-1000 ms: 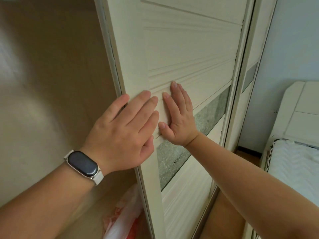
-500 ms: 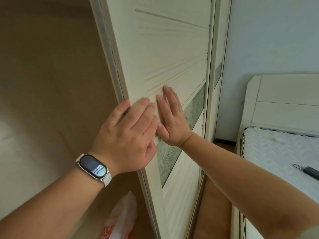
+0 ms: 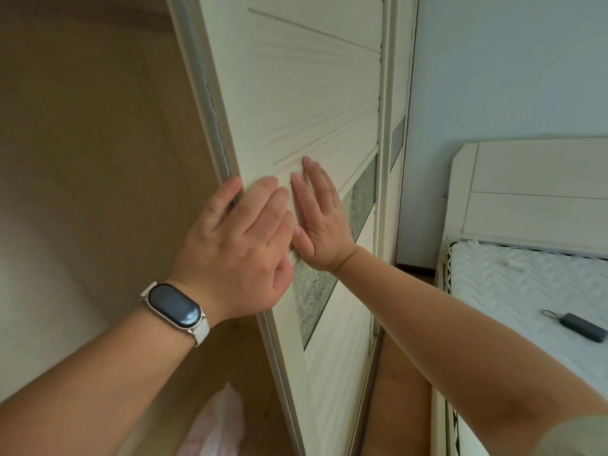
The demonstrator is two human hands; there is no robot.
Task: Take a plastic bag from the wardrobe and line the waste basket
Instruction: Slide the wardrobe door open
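The wardrobe's cream sliding door [image 3: 312, 93] fills the middle of the head view, with the beige wardrobe interior [image 3: 82, 159] exposed to its left. My left hand [image 3: 240, 248], a watch on its wrist, lies flat on the door's left edge, the index finger reaching round the edge. My right hand [image 3: 319, 222] presses flat on the door panel just beside it, fingers straight. A white plastic bag with red print [image 3: 217, 426] lies at the bottom inside the wardrobe, below my left forearm. The waste basket is not in view.
A bed with a white quilted mattress [image 3: 526, 291] and a cream headboard [image 3: 533, 192] stands to the right. A small dark device with a cord [image 3: 582, 325] lies on the mattress. A narrow strip of wooden floor [image 3: 404, 373] runs between wardrobe and bed.
The sliding door has moved to the right under both hands, exposing more of the wardrobe interior. The view has shifted right, bringing the bed and the dark device into view.
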